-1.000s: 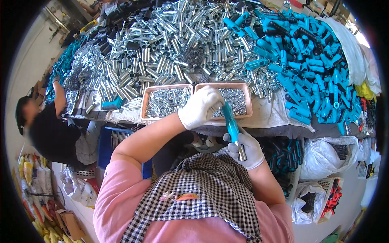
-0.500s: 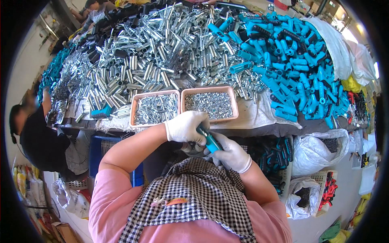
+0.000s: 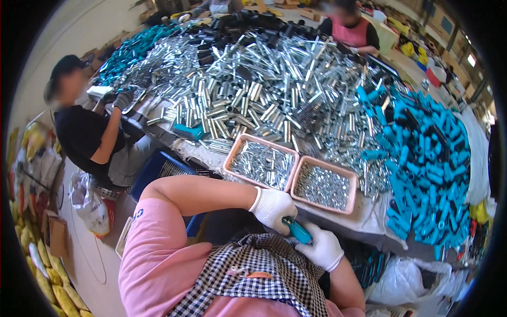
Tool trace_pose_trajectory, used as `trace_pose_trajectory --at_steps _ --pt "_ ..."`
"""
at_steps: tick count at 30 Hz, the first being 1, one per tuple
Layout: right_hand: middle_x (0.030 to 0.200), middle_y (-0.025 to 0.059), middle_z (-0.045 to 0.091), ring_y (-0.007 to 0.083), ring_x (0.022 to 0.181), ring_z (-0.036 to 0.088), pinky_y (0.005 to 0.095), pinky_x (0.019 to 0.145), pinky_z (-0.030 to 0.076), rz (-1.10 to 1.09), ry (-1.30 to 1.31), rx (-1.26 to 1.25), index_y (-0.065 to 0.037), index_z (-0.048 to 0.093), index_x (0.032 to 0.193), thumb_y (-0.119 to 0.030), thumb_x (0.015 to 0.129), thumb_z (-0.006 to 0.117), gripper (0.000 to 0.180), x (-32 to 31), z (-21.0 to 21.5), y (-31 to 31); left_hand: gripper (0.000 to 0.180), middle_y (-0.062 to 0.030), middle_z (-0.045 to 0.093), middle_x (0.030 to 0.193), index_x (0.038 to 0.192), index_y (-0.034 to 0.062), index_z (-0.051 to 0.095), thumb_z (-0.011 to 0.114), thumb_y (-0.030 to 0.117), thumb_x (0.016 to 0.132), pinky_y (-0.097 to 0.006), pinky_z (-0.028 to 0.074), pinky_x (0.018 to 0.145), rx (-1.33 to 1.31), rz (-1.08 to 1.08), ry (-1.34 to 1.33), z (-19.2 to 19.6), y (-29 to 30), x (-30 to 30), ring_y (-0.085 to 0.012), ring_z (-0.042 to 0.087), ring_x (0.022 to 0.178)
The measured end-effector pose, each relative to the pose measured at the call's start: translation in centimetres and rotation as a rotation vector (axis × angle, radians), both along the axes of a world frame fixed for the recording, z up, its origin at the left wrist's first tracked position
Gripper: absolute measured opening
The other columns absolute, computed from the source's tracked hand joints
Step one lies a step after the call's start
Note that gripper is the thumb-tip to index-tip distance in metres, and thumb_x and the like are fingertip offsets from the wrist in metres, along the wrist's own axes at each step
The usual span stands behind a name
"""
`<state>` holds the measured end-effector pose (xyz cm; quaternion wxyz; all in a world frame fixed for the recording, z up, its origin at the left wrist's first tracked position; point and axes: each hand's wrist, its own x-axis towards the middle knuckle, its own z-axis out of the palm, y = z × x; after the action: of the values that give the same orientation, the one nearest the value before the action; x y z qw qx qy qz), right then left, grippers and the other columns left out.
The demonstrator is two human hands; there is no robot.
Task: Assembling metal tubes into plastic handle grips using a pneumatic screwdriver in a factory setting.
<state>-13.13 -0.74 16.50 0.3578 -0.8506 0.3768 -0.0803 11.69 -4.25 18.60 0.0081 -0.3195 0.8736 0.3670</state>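
Observation:
A teal plastic handle [image 3: 300, 232] is held between my two hands in front of the apron, below the table's near edge. My left hand [image 3: 274, 209], in a white glove, is closed at the handle's dark upper end. Around its lower end closes my right hand [image 3: 322, 247], gloved the same way; some of its fingers are hidden. Just beyond the hands stand two pink trays. Small metal pins fill the left tray [image 3: 233, 152], and tiny metal pieces fill the right tray [image 3: 353, 196].
Shiny metal tubes [image 3: 216, 119] are heaped across the table, with teal handles [image 3: 422, 174] piled at right. One teal piece [image 3: 188, 131] lies left of the trays. A gloved co-worker [image 3: 84, 121] sits at left; another person [image 3: 351, 31] is across the table. A blue crate [image 3: 150, 174] stands below.
The view has swung and tilted, bringing more of the co-workers into sight. Both hands still hold the teal handle, which now shows less of its dark end.

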Motion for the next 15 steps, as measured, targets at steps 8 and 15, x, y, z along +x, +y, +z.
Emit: trace_pose_trajectory --at_steps 8,15 --pt "0.096 0.0225 0.063 0.0271 0.067 0.064 0.0347 0.061 0.053 0.223 -0.277 -0.271 0.001 0.024 0.148 -0.039 0.087 0.066 0.084 3.5 -1.5 -4.2 0.043 -0.0158 0.066 0.075 0.085 0.0041 0.067 0.077 0.042 0.067 -0.044 0.052 0.064 -0.135 0.064 -0.039 -0.1 -2.4 2.5 -0.0365 0.066 0.071" --pt "0.092 0.0119 0.055 0.0165 0.055 0.051 0.0299 0.046 0.044 -0.386 -0.877 0.956 -0.006 0.024 0.148 -0.011 0.089 0.048 0.063 4.3 -1.5 -4.9 0.03 -0.0132 0.068 0.094 0.089 0.01 0.069 0.078 0.03 0.068 -0.04 0.052 0.081 -0.695 0.532 -0.165 3.8 -13.8 8.8 -0.0309 0.064 0.093"
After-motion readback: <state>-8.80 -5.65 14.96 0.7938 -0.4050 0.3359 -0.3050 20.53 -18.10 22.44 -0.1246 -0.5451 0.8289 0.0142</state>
